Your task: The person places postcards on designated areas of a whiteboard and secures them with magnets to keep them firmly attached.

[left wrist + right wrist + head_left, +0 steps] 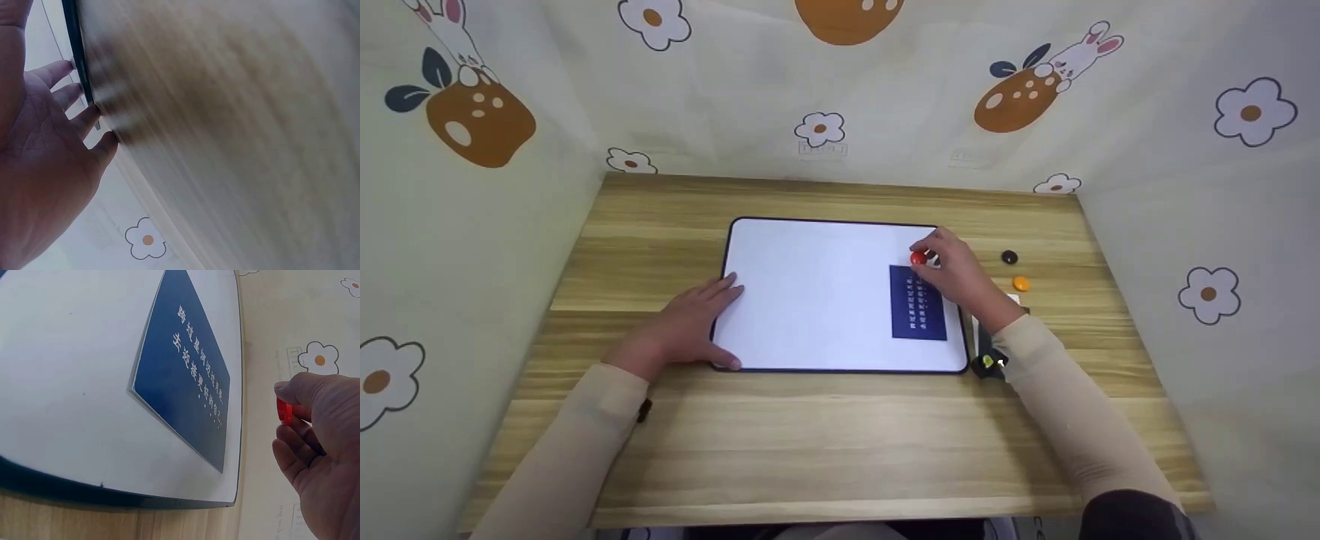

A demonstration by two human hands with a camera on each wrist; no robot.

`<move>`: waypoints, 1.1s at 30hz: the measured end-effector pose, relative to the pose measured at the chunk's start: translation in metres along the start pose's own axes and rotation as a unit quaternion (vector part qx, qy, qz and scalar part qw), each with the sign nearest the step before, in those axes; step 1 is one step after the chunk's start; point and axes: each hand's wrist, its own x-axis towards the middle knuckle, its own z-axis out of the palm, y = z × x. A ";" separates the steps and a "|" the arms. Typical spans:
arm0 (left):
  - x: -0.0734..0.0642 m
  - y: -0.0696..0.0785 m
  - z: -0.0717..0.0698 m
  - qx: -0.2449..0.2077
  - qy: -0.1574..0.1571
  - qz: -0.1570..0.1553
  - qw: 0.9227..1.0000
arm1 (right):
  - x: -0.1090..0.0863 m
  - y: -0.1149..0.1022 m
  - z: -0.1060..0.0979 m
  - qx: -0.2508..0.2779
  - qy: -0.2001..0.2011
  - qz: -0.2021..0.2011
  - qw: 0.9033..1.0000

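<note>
A whiteboard (810, 300) with a dark frame lies flat on the wooden table. On its right part rests a dark blue card (898, 319) with white printed characters. My right hand (960, 274) pinches a red round magnet (917, 258) between thumb and fingers at the card's far edge. In the right wrist view the magnet (284, 412) is seen edge-on in the fingers, beyond the card (174, 377). My left hand (690, 322) rests with spread fingers on the board's left edge, its thumb at the near left corner. The left wrist view shows those fingers (84, 118) against the dark frame.
Right of the board lie a black round magnet (1009, 257) and an orange one (1021, 283). A dark object (988, 366) with a yellow spot is partly hidden under my right forearm. Patterned fabric walls (885, 112) border the table (825, 450) behind and at both sides.
</note>
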 end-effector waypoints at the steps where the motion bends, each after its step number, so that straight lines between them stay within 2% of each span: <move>1: 0.000 0.000 0.000 0.000 0.000 0.000 1.000 | 0.000 0.001 0.000 -0.001 0.000 -0.002 1.000; 8: -0.001 0.000 -0.002 0.003 0.011 0.015 1.000 | 0.003 0.008 0.004 -0.002 0.002 -0.015 1.000; 29: 0.000 0.001 0.000 0.002 -0.001 -0.004 1.000 | 0.008 0.023 0.016 -0.009 -0.021 0.014 1.000; 33: 0.000 -0.001 0.001 0.002 0.005 0.004 1.000 | 0.009 0.026 0.019 -0.009 -0.021 0.011 1.000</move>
